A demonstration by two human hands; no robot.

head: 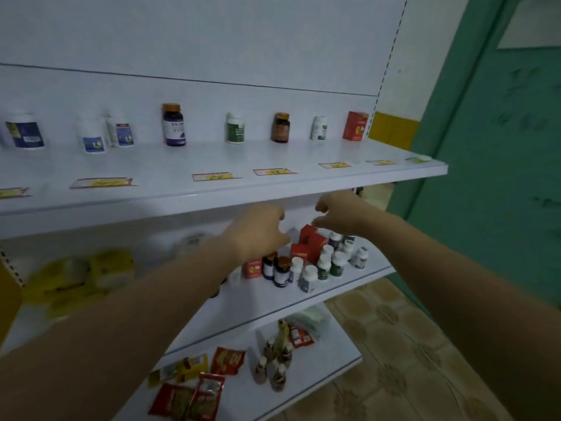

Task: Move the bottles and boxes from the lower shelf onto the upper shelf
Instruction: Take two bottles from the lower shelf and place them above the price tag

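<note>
The white upper shelf (273, 183) carries a row of several bottles, among them a purple one (173, 126) and a brown one (280, 128), plus a red box (355, 125) at the right end. On the lower shelf (358, 279) stands a cluster of bottles (309, 276) and red boxes (309, 241). My left hand (258, 232) hovers over the left side of that cluster, fingers curled, holding nothing visible. My right hand (340, 212) reaches under the upper shelf, fingers apart just above the top red box, not clearly touching it.
Yellow packets (91, 275) lie at the left of the lower shelf. A bottom shelf (334, 354) holds small brown bottles (274, 360) and red sachets (188, 399). A green wall (501, 147) and tiled floor (409, 360) are to the right.
</note>
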